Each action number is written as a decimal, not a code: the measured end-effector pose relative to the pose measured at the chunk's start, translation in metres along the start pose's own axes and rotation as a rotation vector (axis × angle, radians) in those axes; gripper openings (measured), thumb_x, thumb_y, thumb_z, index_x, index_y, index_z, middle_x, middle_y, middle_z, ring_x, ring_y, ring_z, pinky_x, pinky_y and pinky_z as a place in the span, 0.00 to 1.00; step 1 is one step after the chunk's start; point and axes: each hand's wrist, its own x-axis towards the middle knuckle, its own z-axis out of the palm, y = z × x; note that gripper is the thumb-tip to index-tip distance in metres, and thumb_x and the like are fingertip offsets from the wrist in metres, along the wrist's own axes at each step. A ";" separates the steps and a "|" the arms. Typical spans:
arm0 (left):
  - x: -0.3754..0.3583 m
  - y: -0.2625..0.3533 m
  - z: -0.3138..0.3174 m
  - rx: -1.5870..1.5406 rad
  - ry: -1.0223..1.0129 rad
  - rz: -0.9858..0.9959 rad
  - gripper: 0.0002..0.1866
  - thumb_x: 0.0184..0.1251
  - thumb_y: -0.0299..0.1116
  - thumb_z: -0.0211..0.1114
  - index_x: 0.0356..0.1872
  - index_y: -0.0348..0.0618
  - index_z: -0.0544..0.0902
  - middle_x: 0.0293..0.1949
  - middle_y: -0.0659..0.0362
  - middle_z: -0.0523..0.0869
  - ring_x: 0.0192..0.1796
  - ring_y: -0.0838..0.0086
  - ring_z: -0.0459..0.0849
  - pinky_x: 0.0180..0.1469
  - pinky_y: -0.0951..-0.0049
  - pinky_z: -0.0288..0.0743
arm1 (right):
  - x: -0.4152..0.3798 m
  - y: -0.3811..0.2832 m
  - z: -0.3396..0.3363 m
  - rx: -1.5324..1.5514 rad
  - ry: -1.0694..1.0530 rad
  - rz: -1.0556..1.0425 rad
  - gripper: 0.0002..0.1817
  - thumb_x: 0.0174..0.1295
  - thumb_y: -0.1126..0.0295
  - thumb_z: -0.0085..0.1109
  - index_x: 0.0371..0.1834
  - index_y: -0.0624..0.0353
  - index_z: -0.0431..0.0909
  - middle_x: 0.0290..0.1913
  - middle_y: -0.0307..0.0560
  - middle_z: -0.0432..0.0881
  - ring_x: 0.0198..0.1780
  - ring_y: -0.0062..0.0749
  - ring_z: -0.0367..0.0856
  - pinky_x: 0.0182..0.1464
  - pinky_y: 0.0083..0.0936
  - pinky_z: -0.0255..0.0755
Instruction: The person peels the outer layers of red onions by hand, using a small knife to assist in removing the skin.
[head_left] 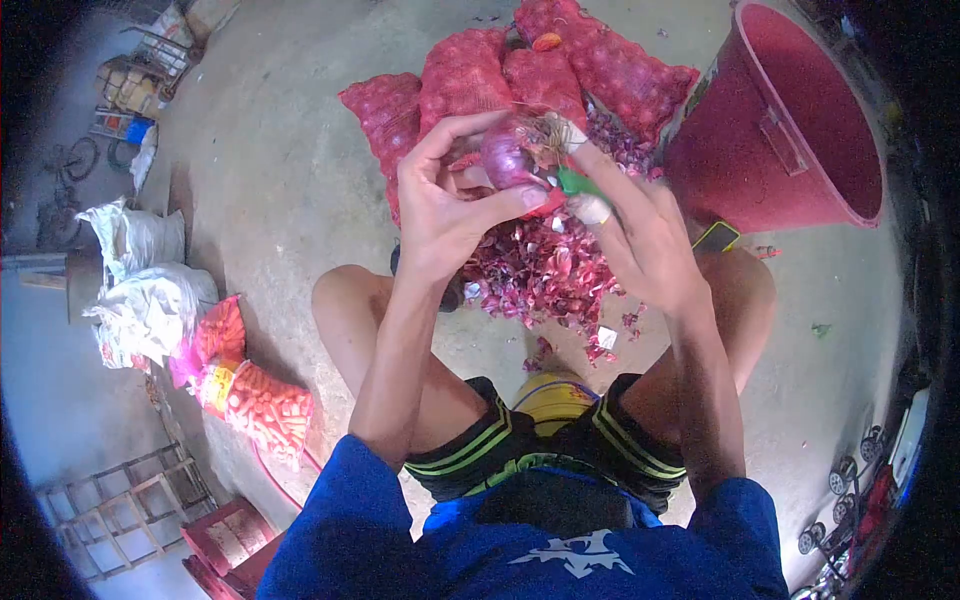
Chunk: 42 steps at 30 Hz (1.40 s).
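Observation:
A purple-red onion (pixel 507 158) with dry, stringy skin at its top is gripped between the fingers and thumb of my left hand (pixel 442 205). Close against the onion's right side, my right hand (pixel 645 225) pinches a small green object (pixel 577 183), perhaps a handle; its kind is mostly hidden by the fingers. White wrapping covers the tips of my right thumb and index finger. Below both hands, a heap of loose onion skins (pixel 550 265) lies on the floor between my knees.
Several red mesh sacks of onions (pixel 462 80) lie ahead. A large red tub (pixel 720 150) leans at the right, near a phone-like dark object (pixel 716 237). White sacks (pixel 155 305) and a bag of orange items (pixel 268 405) stand left. I sit on a yellow seat (pixel 553 402).

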 end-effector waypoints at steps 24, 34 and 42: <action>0.004 0.001 -0.017 -0.048 -0.081 -0.018 0.39 0.48 0.17 0.87 0.66 0.33 0.81 0.56 0.53 0.90 0.53 0.71 0.93 0.54 0.71 0.90 | 0.004 0.000 0.013 0.124 0.037 0.020 0.29 0.72 0.73 0.60 0.77 0.58 0.75 0.41 0.66 0.88 0.37 0.61 0.88 0.42 0.47 0.80; 0.000 -0.003 -0.006 -0.057 -0.058 0.067 0.41 0.54 0.15 0.82 0.72 0.29 0.75 0.61 0.51 0.87 0.60 0.67 0.90 0.60 0.68 0.88 | 0.009 0.009 0.000 0.250 -0.016 0.209 0.25 0.79 0.69 0.56 0.76 0.64 0.75 0.62 0.67 0.87 0.59 0.53 0.91 0.61 0.39 0.81; -0.001 -0.005 -0.014 -0.283 -0.184 0.131 0.43 0.69 0.35 0.76 0.81 0.33 0.64 0.68 0.48 0.81 0.63 0.60 0.89 0.55 0.68 0.90 | 0.016 0.020 0.009 0.335 0.160 0.223 0.25 0.83 0.68 0.49 0.78 0.68 0.72 0.76 0.59 0.79 0.79 0.45 0.75 0.80 0.37 0.64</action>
